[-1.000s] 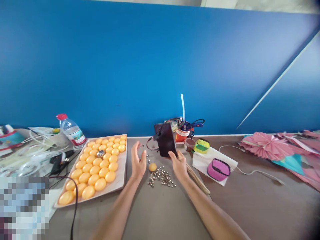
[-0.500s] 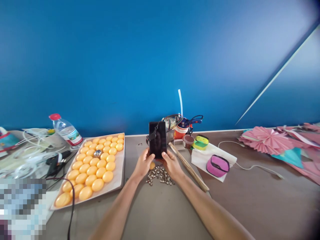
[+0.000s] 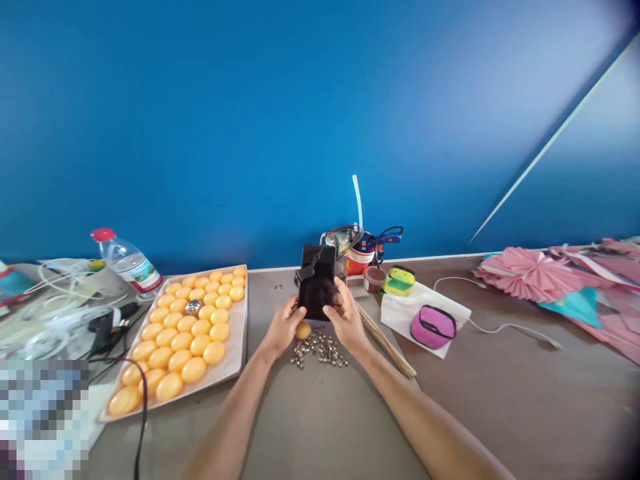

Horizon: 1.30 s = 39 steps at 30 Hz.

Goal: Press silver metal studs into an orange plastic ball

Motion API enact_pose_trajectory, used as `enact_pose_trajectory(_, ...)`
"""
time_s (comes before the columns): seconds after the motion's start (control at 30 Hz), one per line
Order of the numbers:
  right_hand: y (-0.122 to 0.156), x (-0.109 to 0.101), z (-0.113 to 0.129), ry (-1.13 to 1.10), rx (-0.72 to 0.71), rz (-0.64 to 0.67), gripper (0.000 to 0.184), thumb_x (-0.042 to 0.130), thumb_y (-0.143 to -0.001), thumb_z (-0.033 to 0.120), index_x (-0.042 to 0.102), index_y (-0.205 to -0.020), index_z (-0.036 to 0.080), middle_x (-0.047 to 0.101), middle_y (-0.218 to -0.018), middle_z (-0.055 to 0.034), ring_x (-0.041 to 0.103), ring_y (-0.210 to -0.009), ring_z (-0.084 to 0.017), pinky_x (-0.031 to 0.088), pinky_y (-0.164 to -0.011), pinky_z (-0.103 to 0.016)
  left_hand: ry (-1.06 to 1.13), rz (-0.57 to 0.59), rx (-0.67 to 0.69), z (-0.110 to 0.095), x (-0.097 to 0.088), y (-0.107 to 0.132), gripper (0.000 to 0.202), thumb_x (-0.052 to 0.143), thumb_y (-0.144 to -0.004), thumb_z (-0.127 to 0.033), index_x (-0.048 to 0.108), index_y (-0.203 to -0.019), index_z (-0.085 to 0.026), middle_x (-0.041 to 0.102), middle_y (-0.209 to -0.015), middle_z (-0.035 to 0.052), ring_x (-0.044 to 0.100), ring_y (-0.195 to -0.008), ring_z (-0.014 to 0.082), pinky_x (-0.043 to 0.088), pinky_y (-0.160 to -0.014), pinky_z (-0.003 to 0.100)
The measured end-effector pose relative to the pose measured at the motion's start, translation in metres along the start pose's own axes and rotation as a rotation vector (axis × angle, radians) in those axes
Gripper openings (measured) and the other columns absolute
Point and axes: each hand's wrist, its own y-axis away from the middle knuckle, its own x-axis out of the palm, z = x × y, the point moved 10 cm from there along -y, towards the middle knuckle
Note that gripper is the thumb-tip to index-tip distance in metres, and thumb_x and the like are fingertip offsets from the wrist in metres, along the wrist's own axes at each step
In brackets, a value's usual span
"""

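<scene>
A black smartphone (image 3: 320, 293) with a dark screen stands tilted up between both hands, its lower edge toward me. My left hand (image 3: 283, 327) is closed on its lower left corner, thumb on the front. On the other side, my right hand (image 3: 345, 319) grips the lower right, thumb across the bottom and fingers along the edge. A dark strap or cable (image 3: 309, 270) crosses the phone's upper left. Just below the hands lie a pile of small shiny metal pieces (image 3: 325, 350) and one orange ball (image 3: 303, 331).
A white tray (image 3: 235, 357) of orange balls, with one silvery piece (image 3: 193, 307), stands left. Beyond it are a red-capped bottle (image 3: 135, 267) and tangled cables. Wooden sticks (image 3: 387, 343), a purple box-shaped item (image 3: 434, 327), a yellow-green one (image 3: 400, 281) and pink paper decorations (image 3: 530, 277) lie right.
The phone leans slightly more to the right, and my right hand's fingers have moved higher along its side. More of the loose orange ball shows. The view has shifted slightly.
</scene>
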Motion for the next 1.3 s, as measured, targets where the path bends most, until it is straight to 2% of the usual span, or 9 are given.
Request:
enact_pose_trajectory(0.3,0.003,-0.001,-0.009,-0.038,0.028,-0.051,0.052,0.057,-0.077,0.027,0.04,-0.126,0.021,0.059,-0.083,-0.0038,0.058,-0.072,-0.017,0.05,-0.063,-0.031,-0.003,0.006,0.001,-0.005,0.001,0.0,0.044,0.056,-0.078,-0.038,0.057,-0.114,-0.013,0.065,-0.108,0.0081,0.057,-0.101,0.0257,0.042,-0.09,0.036)
enact_pose_trajectory(0.5,-0.001,0.005,-0.009,-0.07,0.04,0.06,0.068,0.056,-0.078,0.027,0.026,-0.138,0.021,0.06,-0.092,-0.005,0.058,-0.079,-0.018,0.05,-0.067,-0.031,-0.032,0.04,0.02,-0.013,0.003,0.0,0.043,0.054,-0.079,-0.038,0.058,-0.114,-0.013,0.065,-0.108,0.0079,0.057,-0.1,0.025,0.042,-0.089,0.034)
enact_pose_trajectory(0.77,-0.002,0.002,-0.007,0.039,0.053,0.039,0.065,0.056,-0.077,0.024,0.032,-0.137,0.02,0.059,-0.085,-0.0038,0.056,-0.07,-0.017,0.05,-0.065,-0.032,-0.034,0.045,0.025,-0.009,0.005,-0.002,0.039,0.054,-0.08,-0.033,0.058,-0.114,-0.014,0.066,-0.105,0.0072,0.06,-0.094,0.024,0.045,-0.086,0.035)
enact_pose_trajectory(0.87,-0.002,0.001,-0.008,-0.048,0.04,0.048,0.065,0.055,-0.078,0.026,0.029,-0.138,0.021,0.06,-0.102,-0.0067,0.059,-0.086,-0.019,0.05,-0.077,-0.036,-0.057,0.016,0.046,-0.014,0.006,-0.001,0.039,0.055,-0.079,-0.033,0.058,-0.114,-0.015,0.066,-0.107,0.0069,0.059,-0.098,0.0239,0.044,-0.089,0.035)
enact_pose_trajectory(0.93,-0.003,0.002,-0.011,-0.136,0.047,0.075,0.065,0.055,-0.079,0.027,0.029,-0.138,0.023,0.059,-0.109,-0.0066,0.058,-0.095,-0.021,0.048,-0.085,-0.038,-0.042,0.045,0.047,-0.016,0.009,0.001,0.042,0.055,-0.08,-0.034,0.056,-0.117,-0.015,0.064,-0.111,0.0082,0.06,-0.096,0.0237,0.045,-0.088,0.035)
enact_pose_trajectory(1.03,-0.002,0.008,-0.016,-0.266,0.09,0.134,0.07,0.059,-0.077,0.027,0.028,-0.139,0.025,0.06,-0.112,-0.006,0.058,-0.101,-0.023,0.047,-0.089,-0.041,0.005,0.126,-0.051,-0.006,0.014,0.003,0.049,0.052,-0.082,-0.04,0.049,-0.124,-0.015,0.062,-0.111,0.0109,0.065,-0.073,0.0203,0.05,-0.066,0.031)
enact_pose_trajectory(1.1,-0.001,0.013,-0.015,-0.332,0.108,0.168,0.074,0.062,-0.074,0.027,0.027,-0.14,0.026,0.059,-0.116,-0.0056,0.057,-0.104,-0.025,0.046,-0.089,-0.042,0.048,0.142,-0.061,-0.004,0.014,0.004,0.05,0.052,-0.082,-0.041,0.047,-0.125,-0.015,0.062,-0.109,0.0113,0.065,-0.066,0.0179,0.049,-0.062,0.029)
enact_pose_trajectory(1.2,0.0,0.016,-0.01,-0.384,0.105,0.188,0.075,0.063,-0.072,0.025,0.029,-0.139,0.029,0.058,-0.12,-0.0045,0.056,-0.107,-0.026,0.046,-0.091,-0.043,0.133,0.153,-0.057,-0.005,0.013,0.005,0.048,0.055,-0.082,-0.037,0.048,-0.124,-0.015,0.063,-0.108,0.0103,0.065,-0.066,0.0177,0.049,-0.065,0.028)
enact_pose_trajectory(1.3,-0.002,0.015,-0.009,-0.406,0.111,0.174,0.073,0.063,-0.071,0.024,0.032,-0.137,0.027,0.061,-0.115,-0.0038,0.058,-0.104,-0.025,0.045,-0.091,-0.042,0.195,0.18,-0.062,-0.005,0.016,0.006,0.049,0.057,-0.081,-0.035,0.047,-0.126,-0.017,0.061,-0.111,0.0096,0.065,-0.073,0.0202,0.05,-0.069,0.03)
